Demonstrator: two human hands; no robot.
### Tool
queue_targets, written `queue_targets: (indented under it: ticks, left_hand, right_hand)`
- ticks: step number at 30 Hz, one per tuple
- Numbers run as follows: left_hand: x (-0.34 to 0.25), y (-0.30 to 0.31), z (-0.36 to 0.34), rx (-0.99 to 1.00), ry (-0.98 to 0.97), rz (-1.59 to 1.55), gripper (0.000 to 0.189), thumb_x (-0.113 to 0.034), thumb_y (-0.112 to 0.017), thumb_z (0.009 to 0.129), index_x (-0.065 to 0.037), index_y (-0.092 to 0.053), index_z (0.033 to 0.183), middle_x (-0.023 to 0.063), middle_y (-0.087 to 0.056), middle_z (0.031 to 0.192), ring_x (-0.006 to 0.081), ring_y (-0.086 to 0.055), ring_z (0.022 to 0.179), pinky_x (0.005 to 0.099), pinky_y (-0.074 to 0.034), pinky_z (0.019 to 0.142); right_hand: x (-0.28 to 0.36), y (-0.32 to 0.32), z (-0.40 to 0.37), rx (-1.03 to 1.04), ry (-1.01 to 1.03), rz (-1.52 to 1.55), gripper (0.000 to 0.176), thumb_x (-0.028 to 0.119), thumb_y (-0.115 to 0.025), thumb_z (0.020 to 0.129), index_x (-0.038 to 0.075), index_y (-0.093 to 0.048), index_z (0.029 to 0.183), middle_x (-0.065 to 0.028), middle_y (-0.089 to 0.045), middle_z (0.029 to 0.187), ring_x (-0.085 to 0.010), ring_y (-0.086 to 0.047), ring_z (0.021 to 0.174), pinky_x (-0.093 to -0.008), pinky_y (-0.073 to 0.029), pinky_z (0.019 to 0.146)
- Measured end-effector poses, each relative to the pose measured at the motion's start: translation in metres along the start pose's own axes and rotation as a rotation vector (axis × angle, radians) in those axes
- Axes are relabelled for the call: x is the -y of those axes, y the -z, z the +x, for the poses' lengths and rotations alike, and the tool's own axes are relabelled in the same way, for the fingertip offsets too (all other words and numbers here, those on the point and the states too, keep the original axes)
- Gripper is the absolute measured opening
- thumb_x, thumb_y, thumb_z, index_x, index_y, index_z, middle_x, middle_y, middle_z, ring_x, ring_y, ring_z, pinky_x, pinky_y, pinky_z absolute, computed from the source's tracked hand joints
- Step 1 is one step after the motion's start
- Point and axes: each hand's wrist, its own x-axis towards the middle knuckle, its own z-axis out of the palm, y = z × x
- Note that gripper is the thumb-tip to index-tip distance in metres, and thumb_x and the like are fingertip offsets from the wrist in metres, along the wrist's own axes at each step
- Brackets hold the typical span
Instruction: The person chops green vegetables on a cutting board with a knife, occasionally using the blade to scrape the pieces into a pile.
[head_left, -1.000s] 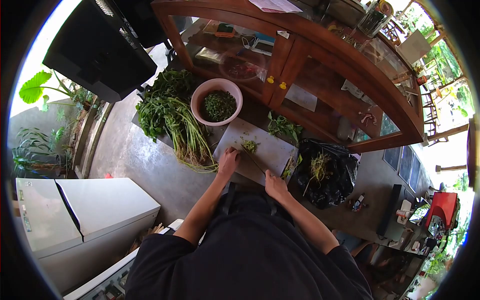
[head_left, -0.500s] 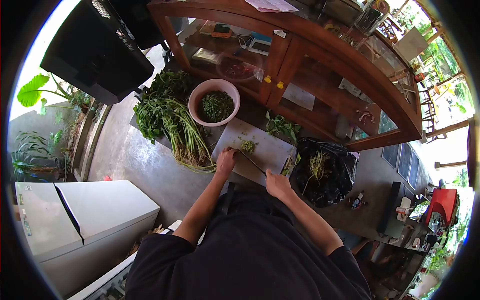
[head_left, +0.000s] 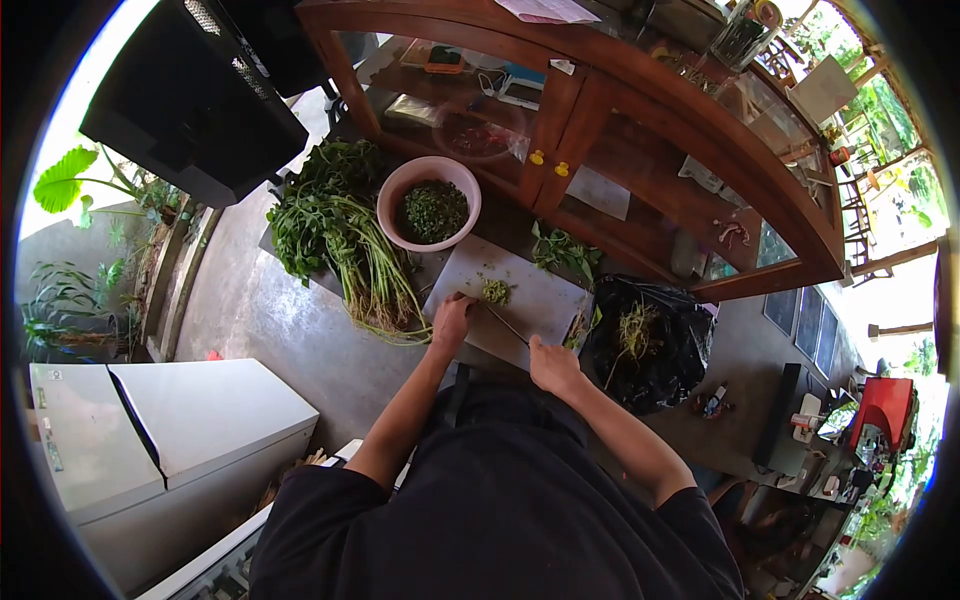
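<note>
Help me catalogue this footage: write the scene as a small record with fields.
Left hand: at cutting board's left edge, near the knife's far end; grasp unclear
Right hand: holding the knife
On board: chopped greens
Left: leafy bundle
Beyond board, leftward: pink bowl of greens
Right: black plastic bag with stringy scraps
Background: wooden, glass-fronted cabinet

Knife: the blade (head_left: 508,325) has swung away from the chopped greens (head_left: 495,291) toward the left hand (head_left: 453,318), and now lies at a flatter slant across the cutting board (head_left: 545,303).
Chopped greens: a strip of bare board has opened between the pile and the blade, which lay against its edge a second ago.
Right arm: the elbow (head_left: 668,475) has moved slightly outward.
Camera view: it has shifted slightly, so the cabinet (head_left: 590,85) sits a little farther left.
</note>
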Motion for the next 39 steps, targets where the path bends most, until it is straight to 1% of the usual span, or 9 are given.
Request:
queue_targets:
  ticks: [6,8,11,14,18,20,24,29,39]
  left_hand:
    - [0.004,-0.001,0.000,0.022,-0.004,0.042,0.018,-0.005,-0.063,0.077,-0.003,-0.072,0.093,0.0152,-0.066,0.102,0.0373,-0.061,0.095,0.0441,-0.050,0.082]
    - [0.005,-0.001,-0.001,0.029,-0.039,0.083,0.018,-0.005,-0.063,0.078,-0.003,-0.071,0.094,0.0148,-0.066,0.101,0.0368,-0.061,0.095,0.0443,-0.050,0.082]
    - [-0.002,0.001,-0.001,0.008,-0.010,0.079,0.018,-0.005,-0.063,0.078,-0.004,-0.071,0.094,0.0149,-0.066,0.099,0.0369,-0.062,0.093,0.0445,-0.050,0.082]
    - [-0.001,0.000,0.000,0.008,-0.020,0.090,0.018,-0.006,-0.062,0.079,-0.003,-0.072,0.094,0.0148,-0.066,0.097,0.0370,-0.062,0.091,0.0441,-0.050,0.081]
    - [-0.008,0.003,0.000,-0.008,0.029,0.045,0.017,-0.006,-0.062,0.080,-0.003,-0.072,0.093,0.0147,-0.066,0.096,0.0374,-0.063,0.089,0.0438,-0.051,0.079]
    - [-0.003,0.001,0.000,-0.020,-0.011,0.048,0.016,-0.005,-0.062,0.080,-0.003,-0.072,0.093,0.0145,-0.066,0.096,0.0375,-0.063,0.089,0.0436,-0.051,0.079]
    - [-0.006,0.000,-0.002,-0.032,0.028,0.022,0.016,-0.005,-0.063,0.080,-0.003,-0.071,0.093,0.0147,-0.066,0.096,0.0376,-0.063,0.088,0.0436,-0.051,0.078]
    - [-0.005,-0.002,-0.002,-0.027,0.039,0.012,0.015,-0.005,-0.062,0.081,-0.003,-0.071,0.092,0.0149,-0.066,0.097,0.0377,-0.063,0.088,0.0442,-0.051,0.078]
    - [-0.012,0.002,-0.001,-0.044,0.048,0.076,0.014,-0.007,-0.063,0.082,-0.003,-0.072,0.092,0.0153,-0.065,0.095,0.0371,-0.063,0.086,0.0439,-0.051,0.077]
  right_hand:
    - [0.005,0.001,0.006,0.129,-0.045,-0.022,0.026,0.013,-0.043,0.088,-0.003,-0.044,0.109,-0.0267,-0.067,0.091,-0.0426,-0.066,0.088,-0.0512,-0.052,0.078]
    - [0.001,-0.013,0.014,0.184,-0.076,-0.010,0.039,0.013,-0.042,0.089,-0.004,-0.041,0.124,-0.0291,-0.065,0.103,-0.0421,-0.065,0.096,-0.0512,-0.051,0.083]
    - [-0.021,-0.060,0.035,0.098,-0.043,0.072,0.047,0.011,-0.042,0.088,-0.005,-0.036,0.132,-0.0310,-0.063,0.106,-0.0446,-0.063,0.099,-0.0517,-0.049,0.087]
    - [-0.024,-0.073,0.036,0.129,-0.066,0.121,0.050,0.009,-0.043,0.086,-0.007,-0.034,0.133,-0.0329,-0.062,0.108,-0.0461,-0.061,0.102,-0.0514,-0.048,0.089]
    - [-0.016,-0.058,0.027,0.148,-0.047,0.159,0.048,0.010,-0.043,0.085,-0.007,-0.035,0.130,-0.0341,-0.062,0.107,-0.0464,-0.061,0.102,-0.0513,-0.048,0.090]
    - [-0.017,-0.057,0.019,0.097,-0.035,0.126,0.047,0.012,-0.042,0.086,-0.006,-0.035,0.128,-0.0340,-0.062,0.103,-0.0460,-0.062,0.100,-0.0514,-0.049,0.088]
    - [-0.026,-0.066,0.015,0.073,-0.021,0.078,0.045,0.011,-0.041,0.086,-0.007,-0.034,0.127,-0.0327,-0.064,0.099,-0.0450,-0.064,0.095,-0.0513,-0.050,0.085]
    - [-0.030,-0.095,0.033,0.082,-0.025,0.064,0.050,0.009,-0.040,0.087,-0.007,-0.030,0.133,-0.0318,-0.065,0.099,-0.0443,-0.066,0.090,-0.0510,-0.052,0.083]
    - [-0.033,-0.085,0.023,0.100,-0.010,0.096,0.058,0.009,-0.040,0.086,-0.004,-0.027,0.140,-0.0324,-0.064,0.104,-0.0438,-0.065,0.094,-0.0510,-0.051,0.084]
